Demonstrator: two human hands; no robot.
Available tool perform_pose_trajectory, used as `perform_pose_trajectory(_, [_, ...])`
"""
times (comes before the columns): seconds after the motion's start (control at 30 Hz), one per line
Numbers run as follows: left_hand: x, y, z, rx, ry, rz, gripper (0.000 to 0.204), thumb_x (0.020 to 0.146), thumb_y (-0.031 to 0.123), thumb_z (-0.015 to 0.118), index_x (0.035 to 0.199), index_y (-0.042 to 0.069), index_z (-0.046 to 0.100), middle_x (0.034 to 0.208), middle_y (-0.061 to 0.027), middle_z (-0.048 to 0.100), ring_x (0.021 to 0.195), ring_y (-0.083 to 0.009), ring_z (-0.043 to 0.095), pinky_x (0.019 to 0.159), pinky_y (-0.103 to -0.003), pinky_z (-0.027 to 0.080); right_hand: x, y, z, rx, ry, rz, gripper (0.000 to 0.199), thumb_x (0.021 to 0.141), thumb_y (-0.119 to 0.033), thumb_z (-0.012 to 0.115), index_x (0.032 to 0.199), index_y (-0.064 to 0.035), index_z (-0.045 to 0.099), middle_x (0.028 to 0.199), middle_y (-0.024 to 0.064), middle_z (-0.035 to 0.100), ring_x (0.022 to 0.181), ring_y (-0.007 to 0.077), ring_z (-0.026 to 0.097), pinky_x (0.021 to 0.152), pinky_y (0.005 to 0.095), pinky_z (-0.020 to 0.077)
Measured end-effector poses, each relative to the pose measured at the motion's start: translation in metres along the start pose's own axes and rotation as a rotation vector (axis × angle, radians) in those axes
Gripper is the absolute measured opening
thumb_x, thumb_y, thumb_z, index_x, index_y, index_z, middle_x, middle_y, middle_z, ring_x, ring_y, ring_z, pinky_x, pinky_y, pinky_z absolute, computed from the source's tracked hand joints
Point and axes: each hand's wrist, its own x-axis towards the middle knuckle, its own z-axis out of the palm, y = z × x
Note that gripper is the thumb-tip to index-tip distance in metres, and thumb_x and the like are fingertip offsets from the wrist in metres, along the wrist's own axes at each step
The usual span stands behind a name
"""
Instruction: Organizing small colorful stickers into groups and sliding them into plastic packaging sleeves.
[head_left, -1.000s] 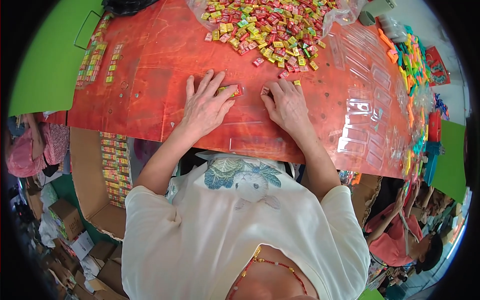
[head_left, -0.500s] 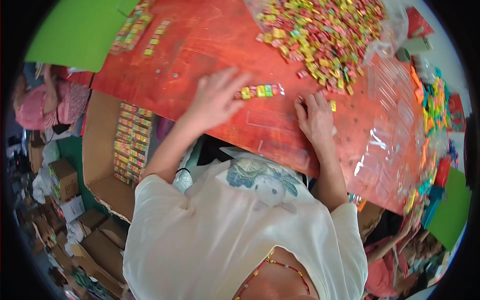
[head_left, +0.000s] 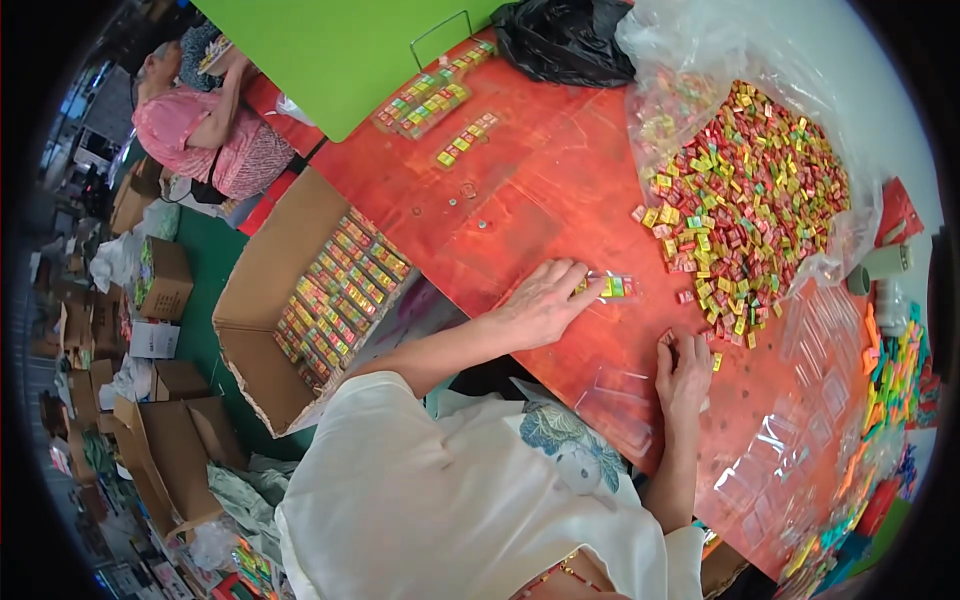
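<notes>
Head view showed the left hand (head_left: 540, 303) at the centre of the frame, lying palm down on the red tabletop (head_left: 520, 215), its fingertips (head_left: 590, 287) pressing a small clear packet of coloured candy pieces (head_left: 612, 287); its grip was flat and released rather than closed around the packet. The right hand (head_left: 683, 370) sat lower right of it, fingers curled onto the tabletop beside a few loose pieces; whether that grip held anything could not be told. Just below it lay an empty clear plastic sleeve (head_left: 620, 385). A large heap of small red, yellow and green wrapped candies (head_left: 750, 200) filled the upper right, spread on a clear plastic sheet. At the left centre stood an open brown cardboard box (head_left: 300, 300) with rows of filled packets.
</notes>
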Motion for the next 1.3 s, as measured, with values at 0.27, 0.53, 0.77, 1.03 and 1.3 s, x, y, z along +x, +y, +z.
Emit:
perform_pose_trajectory(0.27, [0.028, -0.12, -0.03, 0.291, 0.411, -0.306, 0.039, 0.089, 0.005, 0.055, 0.127, 0.002, 0.058, 0.11, -0.0198, 0.058, 0.099, -0.0377, 0.055, 0.086, -0.048, 0.046, -0.006, -0.001, -0.001, -0.011, -0.003, 0.037, 0.026, 0.088, -0.015, 0.07, 0.112, -0.0076, 0.065, 0.095, 0.0132, 0.061, 0.09, 0.0343, 0.06, 0.081, 0.0461, 0.0441])
perform_pose_trajectory(0.53, [0.02, -0.225, -0.033, 0.742, 0.182, -0.548, 0.036, 0.088, 0.019, 0.061, 0.123, 0.007, 0.061, 0.103, -0.0163, 0.064, 0.102, -0.0384, 0.061, 0.083, -0.054, 0.051, 0.002, -0.007, -0.004, 0.002, 0.076, -0.036, 0.017, 0.089, -0.016, 0.069, 0.103, -0.0074, 0.066, 0.086, 0.0109, 0.06, 0.082, 0.0325, 0.06, 0.075, 0.0446, 0.0453])
perform_pose_trajectory(0.77, [0.042, -0.112, -0.016, 0.112, 0.137, -0.177, 0.055, 0.093, 0.024, 0.065, 0.145, 0.013, 0.051, 0.141, -0.0217, 0.051, 0.127, -0.042, 0.049, 0.107, -0.053, 0.04, -0.008, 0.01, -0.026, -0.103, 0.026, 0.058, 0.046, 0.088, -0.019, 0.069, 0.13, -0.0057, 0.056, 0.111, 0.0151, 0.061, 0.101, 0.0338, 0.059, 0.083, 0.0437, 0.0459])
perform_pose_trajectory(1.03, [0.008, 0.069, -0.007, -0.309, -0.46, 0.281, 0.066, 0.086, 0.032, 0.073, 0.146, 0.014, 0.052, 0.159, -0.0184, 0.036, 0.148, -0.0395, 0.032, 0.112, -0.067, 0.027, -0.059, -0.018, -0.035, -0.091, -0.13, -0.106, 0.046, 0.085, -0.024, 0.074, 0.127, -0.0093, 0.063, 0.116, 0.0103, 0.058, 0.103, 0.0306, 0.057, 0.086, 0.046, 0.0449])
perform_pose_trajectory(1.3, [0.05, 0.048, 0.001, -0.253, -0.357, 0.238, 0.051, 0.089, 0.025, 0.069, 0.138, 0.012, 0.059, 0.153, -0.0182, 0.042, 0.142, -0.0385, 0.038, 0.112, -0.06, 0.029, -0.034, -0.016, -0.027, -0.035, 0.029, -0.01, 0.038, 0.086, -0.029, 0.072, 0.117, -0.0089, 0.064, 0.102, 0.0094, 0.059, 0.092, 0.0283, 0.059, 0.076, 0.0417, 0.0457])
